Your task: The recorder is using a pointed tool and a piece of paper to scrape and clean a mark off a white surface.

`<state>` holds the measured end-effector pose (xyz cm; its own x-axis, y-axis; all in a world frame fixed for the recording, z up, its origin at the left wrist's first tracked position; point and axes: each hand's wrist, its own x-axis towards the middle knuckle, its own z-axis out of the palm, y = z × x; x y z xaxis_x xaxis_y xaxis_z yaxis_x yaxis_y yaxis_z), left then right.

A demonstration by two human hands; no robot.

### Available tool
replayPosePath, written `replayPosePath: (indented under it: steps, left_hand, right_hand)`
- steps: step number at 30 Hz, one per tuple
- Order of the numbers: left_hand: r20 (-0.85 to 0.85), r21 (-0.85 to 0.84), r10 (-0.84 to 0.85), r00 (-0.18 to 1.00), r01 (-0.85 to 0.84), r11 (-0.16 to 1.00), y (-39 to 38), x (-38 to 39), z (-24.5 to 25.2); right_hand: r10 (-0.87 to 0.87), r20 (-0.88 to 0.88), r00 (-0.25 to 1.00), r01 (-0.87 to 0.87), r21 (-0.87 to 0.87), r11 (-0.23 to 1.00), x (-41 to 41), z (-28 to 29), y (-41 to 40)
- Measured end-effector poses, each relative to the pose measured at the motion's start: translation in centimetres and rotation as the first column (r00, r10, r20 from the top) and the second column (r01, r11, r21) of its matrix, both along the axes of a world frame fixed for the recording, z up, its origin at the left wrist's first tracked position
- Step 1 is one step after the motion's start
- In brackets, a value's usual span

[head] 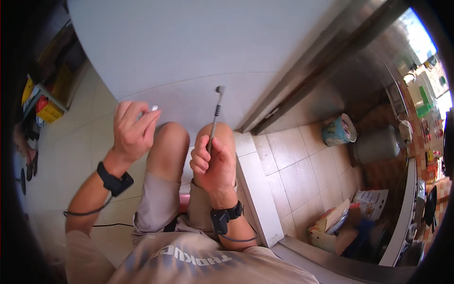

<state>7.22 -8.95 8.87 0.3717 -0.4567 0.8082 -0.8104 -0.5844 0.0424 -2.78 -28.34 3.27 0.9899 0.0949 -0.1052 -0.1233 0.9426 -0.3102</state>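
My left hand [133,129] is raised above my left knee, its thumb and forefinger pinched on a small white piece [154,108], mostly hidden by the fingers. Over my right knee, my right hand [214,161] grips a thin metal rod [214,127] by its lower end. The rod points away from me; near its top is a black coiled or ribbed section [217,110], then a small dark tip, blurred. Rod and white piece are well apart. Both hands are in front of a large pale panel [191,39].
A doorway frame [283,103] and a raised white sill [257,198] run along my right. Beyond lie a blue bucket [335,132], a gas cylinder [377,145] and an opened cardboard box [328,234]. To the left are yellow crates [50,110] and another person's foot [32,163].
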Motion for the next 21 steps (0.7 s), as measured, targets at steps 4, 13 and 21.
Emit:
replayPosePath:
  steps: [4,13,21]
  left_hand:
    - [-0.261,-0.136,0.399,0.879,-0.443,0.886,7.5,-6.7,-7.6]
    - [-0.646,-0.203,0.519,0.560,-0.781,0.590,12.5,-13.2,-14.5]
    - [-0.294,-0.416,0.266,0.918,-0.373,0.829,7.6,-3.2,-1.4]
  right_hand:
    - [0.086,-0.030,0.996,-0.090,-0.194,0.977,-0.1,1.7,4.0]
    - [-0.299,0.255,0.920,0.389,-0.499,0.774,4.3,8.6,6.8]
    - [-0.254,0.198,0.947,0.318,-0.696,0.644,4.0,6.5,11.9]
